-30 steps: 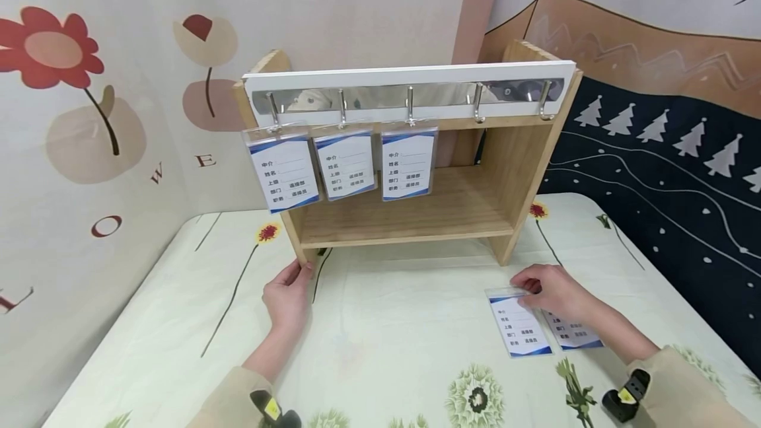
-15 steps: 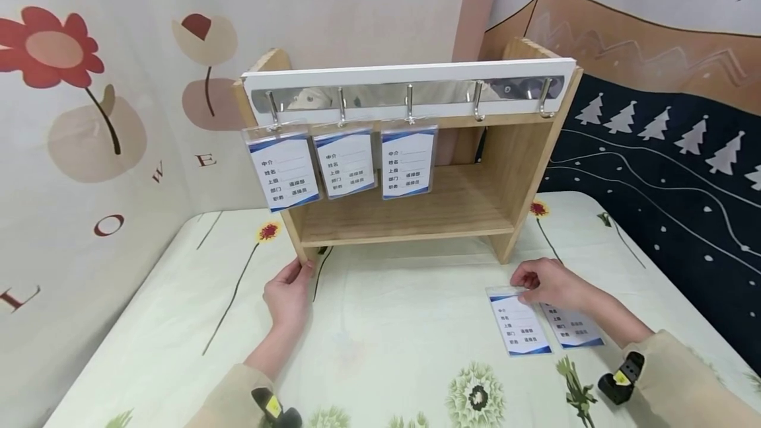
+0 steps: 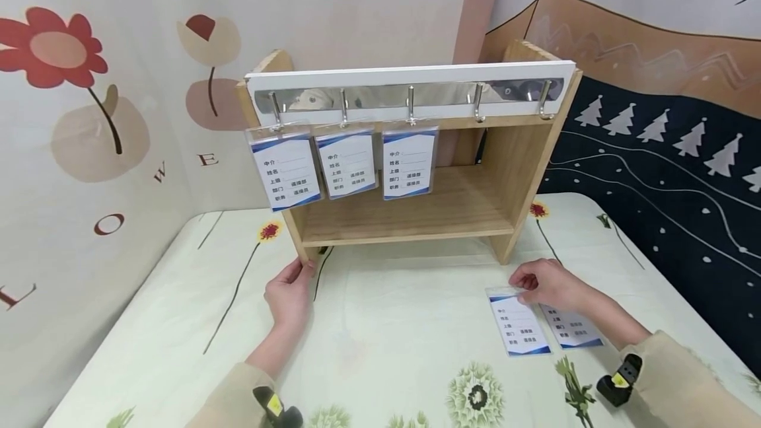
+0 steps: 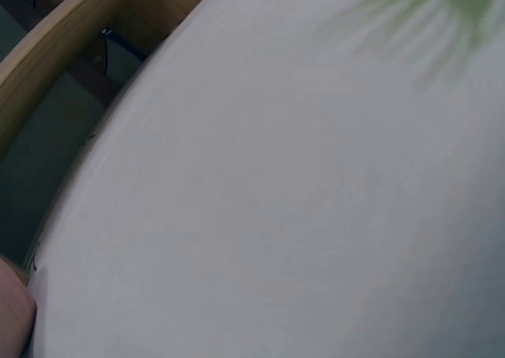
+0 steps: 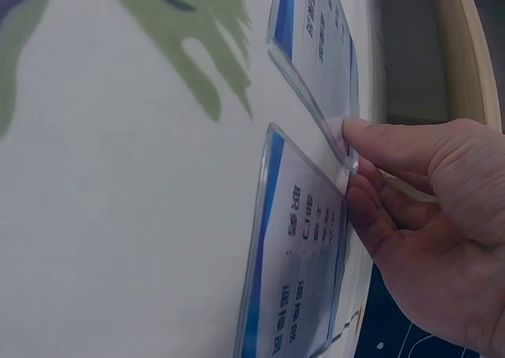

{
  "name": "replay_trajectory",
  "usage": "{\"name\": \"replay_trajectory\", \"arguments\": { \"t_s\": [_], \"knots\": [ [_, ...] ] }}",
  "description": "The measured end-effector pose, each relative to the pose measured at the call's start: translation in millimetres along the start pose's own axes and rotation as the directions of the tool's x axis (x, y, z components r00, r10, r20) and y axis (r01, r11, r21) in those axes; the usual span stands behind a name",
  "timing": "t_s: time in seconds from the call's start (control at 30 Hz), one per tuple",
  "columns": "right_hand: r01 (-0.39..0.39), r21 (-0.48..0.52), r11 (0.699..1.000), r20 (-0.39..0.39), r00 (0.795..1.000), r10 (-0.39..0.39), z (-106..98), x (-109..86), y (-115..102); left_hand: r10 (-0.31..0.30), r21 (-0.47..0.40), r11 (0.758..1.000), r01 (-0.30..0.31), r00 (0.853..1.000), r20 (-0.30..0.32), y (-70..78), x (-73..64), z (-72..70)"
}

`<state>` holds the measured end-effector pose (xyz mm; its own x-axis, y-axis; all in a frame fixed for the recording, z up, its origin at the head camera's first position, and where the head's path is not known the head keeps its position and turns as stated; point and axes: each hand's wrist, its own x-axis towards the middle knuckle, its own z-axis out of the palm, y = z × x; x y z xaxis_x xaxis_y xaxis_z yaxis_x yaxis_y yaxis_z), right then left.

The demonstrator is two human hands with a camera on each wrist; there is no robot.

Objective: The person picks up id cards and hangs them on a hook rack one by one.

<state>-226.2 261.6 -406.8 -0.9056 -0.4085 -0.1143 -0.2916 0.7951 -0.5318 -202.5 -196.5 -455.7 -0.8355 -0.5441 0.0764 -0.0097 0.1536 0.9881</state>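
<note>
My left hand point(image 3: 289, 297) pinches the foot of the left side panel of a wooden shelf point(image 3: 404, 216); only a sliver of that hand shows in the left wrist view. On the cloth at right, my right hand point(image 3: 554, 288) holds the top right corner of a clear-sleeved ID badge point(image 3: 518, 329), thumb on its face and fingers curled at the edge. In the right wrist view, a second ID badge point(image 5: 296, 255) lies beside it, partly under the hand in the head view. Three ID badges hang from the left hooks: left point(image 3: 285, 174), middle point(image 3: 347, 165) and right point(image 3: 409, 164).
A white hook rail point(image 3: 410, 74) spans the shelf's upper front; its two right hooks, including the rightmost hook point(image 3: 544, 99), carry nothing. Flower-printed cloth point(image 3: 380, 322) covers the table. Patterned curtains stand behind and at both sides.
</note>
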Motion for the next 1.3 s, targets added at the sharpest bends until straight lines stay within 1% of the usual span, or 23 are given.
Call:
{"name": "replay_trajectory", "arguments": {
  "t_s": [0.17, 0.27, 0.5, 0.63, 0.83, 0.87, 1.03, 1.23, 1.3],
  "knots": [
    [-0.014, 0.008, 1.000, 0.007, 1.000, 0.014, 0.5, 0.9, -1.7, -0.003, 0.009, 1.000, 0.003, 1.000, -0.001, -0.2, 0.6, 0.3],
    [0.007, 0.014, 1.000, 0.015, 1.000, -0.008, 0.6, 1.3, -1.8, -0.003, 0.007, 1.000, 0.003, 1.000, -0.003, -0.6, 1.0, 0.1],
    [0.065, 0.065, 0.996, 0.026, 0.997, -0.067, 1.8, 0.4, 3.3, 0.003, 0.017, 1.000, -0.003, 1.000, -0.002, -1.6, 2.3, -0.4],
    [0.082, 0.087, 0.993, 0.032, 0.996, -0.085, 2.1, -0.7, 7.5, 0.000, 0.023, 1.000, 0.000, 1.000, 0.000, -1.5, 2.4, -0.2],
    [0.076, 0.092, 0.993, 0.033, 0.996, -0.079, 3.1, -1.4, 10.8, 0.000, 0.022, 1.000, 0.000, 1.000, -0.010, -1.4, 1.8, 0.0],
    [0.068, 0.096, 0.993, 0.031, 0.997, -0.071, 3.9, -1.2, 11.3, 0.003, 0.023, 1.000, -0.002, 1.000, -0.010, -1.4, 1.8, -0.2],
    [0.079, 0.129, 0.988, 0.013, 0.997, -0.081, 7.5, -2.2, 14.2, 0.010, 0.032, 0.999, -0.010, 1.000, -0.009, -0.9, 2.2, -0.7],
    [0.115, 0.136, 0.984, -0.031, 0.993, -0.112, 10.8, -4.8, 15.9, 0.006, 0.024, 1.000, -0.006, 1.000, -0.007, -1.9, 2.0, -0.2],
    [0.109, 0.139, 0.984, -0.040, 0.994, -0.104, 12.2, -5.6, 16.6, 0.007, 0.024, 1.000, -0.007, 1.000, -0.010, -2.3, 1.9, 0.2]
  ]
}}
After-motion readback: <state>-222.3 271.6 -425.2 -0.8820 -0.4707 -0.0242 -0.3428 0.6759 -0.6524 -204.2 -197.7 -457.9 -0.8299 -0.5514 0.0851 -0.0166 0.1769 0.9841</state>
